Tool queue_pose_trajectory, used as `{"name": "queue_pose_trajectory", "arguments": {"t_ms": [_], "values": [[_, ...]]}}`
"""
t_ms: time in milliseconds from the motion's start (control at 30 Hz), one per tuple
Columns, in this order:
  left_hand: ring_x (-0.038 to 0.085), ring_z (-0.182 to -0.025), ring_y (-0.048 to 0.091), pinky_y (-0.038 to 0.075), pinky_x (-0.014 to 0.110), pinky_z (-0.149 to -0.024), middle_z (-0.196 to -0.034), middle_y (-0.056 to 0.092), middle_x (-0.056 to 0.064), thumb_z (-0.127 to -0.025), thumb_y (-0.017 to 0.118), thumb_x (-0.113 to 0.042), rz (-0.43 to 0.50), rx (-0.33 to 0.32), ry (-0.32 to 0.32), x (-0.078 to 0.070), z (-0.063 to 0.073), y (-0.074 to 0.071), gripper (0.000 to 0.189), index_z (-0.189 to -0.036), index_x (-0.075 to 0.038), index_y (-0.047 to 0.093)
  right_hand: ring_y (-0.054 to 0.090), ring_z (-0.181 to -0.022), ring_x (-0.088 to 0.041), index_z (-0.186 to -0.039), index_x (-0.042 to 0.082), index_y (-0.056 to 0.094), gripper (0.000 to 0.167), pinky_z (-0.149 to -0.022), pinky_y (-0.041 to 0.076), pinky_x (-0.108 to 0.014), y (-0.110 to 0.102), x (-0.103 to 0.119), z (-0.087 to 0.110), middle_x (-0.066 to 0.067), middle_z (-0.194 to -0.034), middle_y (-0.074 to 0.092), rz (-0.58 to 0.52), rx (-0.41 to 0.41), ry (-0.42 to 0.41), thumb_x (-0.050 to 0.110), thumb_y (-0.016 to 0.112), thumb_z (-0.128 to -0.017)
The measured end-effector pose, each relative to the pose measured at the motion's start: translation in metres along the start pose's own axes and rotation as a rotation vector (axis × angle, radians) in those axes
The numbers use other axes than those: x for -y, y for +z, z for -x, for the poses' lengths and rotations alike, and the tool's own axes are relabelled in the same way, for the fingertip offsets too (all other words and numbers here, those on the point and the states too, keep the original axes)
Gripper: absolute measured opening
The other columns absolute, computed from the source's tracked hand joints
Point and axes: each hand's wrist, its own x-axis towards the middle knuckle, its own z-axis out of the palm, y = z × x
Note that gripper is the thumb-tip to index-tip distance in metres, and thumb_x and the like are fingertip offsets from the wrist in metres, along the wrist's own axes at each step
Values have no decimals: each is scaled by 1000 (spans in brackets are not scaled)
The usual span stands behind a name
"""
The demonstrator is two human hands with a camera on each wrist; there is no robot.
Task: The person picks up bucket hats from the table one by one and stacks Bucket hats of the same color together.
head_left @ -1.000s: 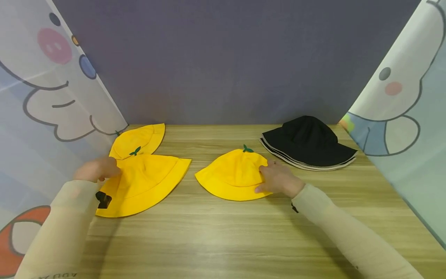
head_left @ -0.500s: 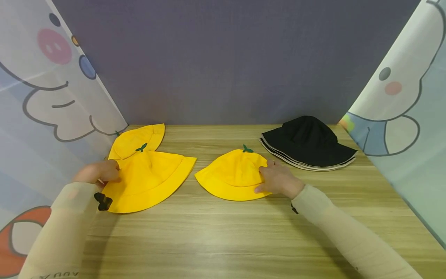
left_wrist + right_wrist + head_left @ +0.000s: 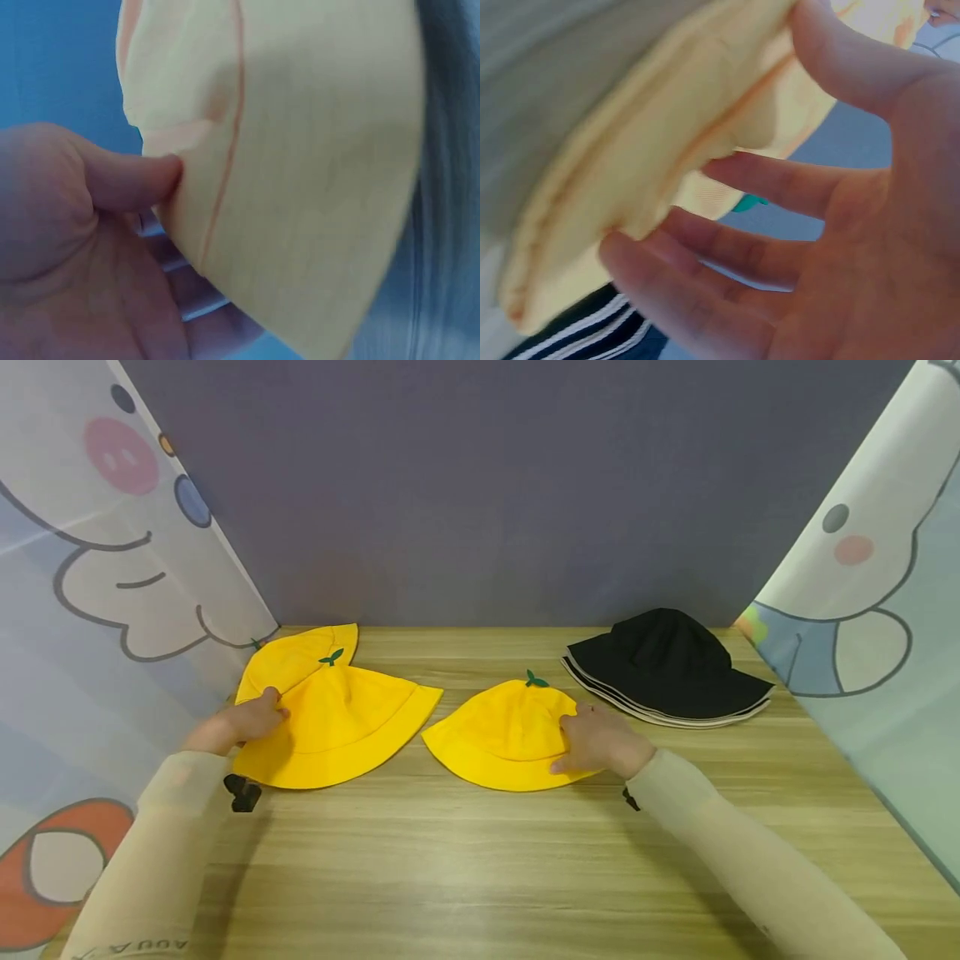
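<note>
At left, my left hand (image 3: pixel 249 720) pinches the edge of a yellow bucket hat (image 3: pixel 345 727) with a green sprout on its crown. In the left wrist view the thumb (image 3: pixel 142 180) lies on the near face of the fabric, the other fingers behind it. This hat overlaps another yellow hat (image 3: pixel 288 656) in the back left corner. Mid-table, my right hand (image 3: pixel 600 742) touches the right side of a third yellow bucket hat (image 3: pixel 502 731). Spread, nearly straight fingers (image 3: pixel 742 255) rest against its cloth in the right wrist view.
A stack of black bucket hats (image 3: pixel 663 668) with pale brim edges sits at the back right. A grey panel (image 3: pixel 480 493) stands behind the wooden table (image 3: pixel 450 868). Cartoon-printed panels flank both sides.
My left hand has moved right and away from me, sliding its yellow hat towards the middle one. The right hand and its hat have stayed in place.
</note>
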Motion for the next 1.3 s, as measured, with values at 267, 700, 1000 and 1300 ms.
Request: {"name": "queue_pose_trajectory", "arguments": {"t_ms": [267,700,1000,1300], "values": [[50,-115,43,48,51,-85,-140,28,44,-106,48,-33,76,21,11,1,2,3,71,-144,11,7,50,-68,-20,-94,9,70,35,-61,41,-34,-24,25,-10,-2,-75,53,30,-20,-16,44,75,-91],[53,-124,39,38,66,-103,-146,22,43,-92,75,-35,29,54,82,8,3,10,101,-151,4,3,37,-51,-14,-72,13,56,37,-51,31,-27,-45,66,-52,0,-64,40,-138,-77,-88,35,67,-99],[56,-129,38,30,69,-108,-148,27,44,-94,73,-32,-41,-50,114,2,-1,16,91,-150,11,16,58,-77,-20,-113,5,68,31,-70,48,-34,-48,84,-84,-8,-100,66,-184,-137,-142,34,65,-101],[59,-134,32,29,67,-110,-152,24,43,-95,72,-29,-73,-43,-5,-5,4,19,92,-154,13,14,60,-112,-25,-137,5,58,53,-97,49,-42,-45,111,-117,-10,-134,61,-238,-102,-129,41,66,-99]]}}
